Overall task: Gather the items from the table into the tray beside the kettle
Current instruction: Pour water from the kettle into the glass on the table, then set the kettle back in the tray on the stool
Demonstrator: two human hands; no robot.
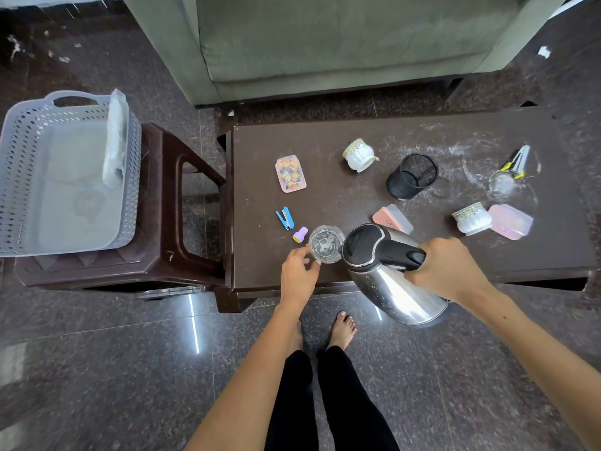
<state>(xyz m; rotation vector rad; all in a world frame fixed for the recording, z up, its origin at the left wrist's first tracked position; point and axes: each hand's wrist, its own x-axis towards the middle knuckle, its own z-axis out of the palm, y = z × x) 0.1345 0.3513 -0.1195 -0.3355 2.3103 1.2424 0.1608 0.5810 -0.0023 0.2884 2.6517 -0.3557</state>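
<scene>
- Right hand is gripping the kettle, tilting it at the glass.
- Left hand is pinching the glass rim.
- Basket, upper left, is holding a clear bag.

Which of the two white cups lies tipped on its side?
The far white cup, beside the mesh holder, lies tipped; the near white cup by the pink box stands.

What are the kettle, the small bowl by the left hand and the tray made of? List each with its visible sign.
Kettle: polished metal body, likely stainless steel, mirror reflections; matte black lid and handle, probably plastic.
Small bowl: clear glass, or possibly clear plastic; the table shows through it.
Tray: pale grey, slightly translucent plastic, with moulded perforated walls and cut-out handle.
</scene>
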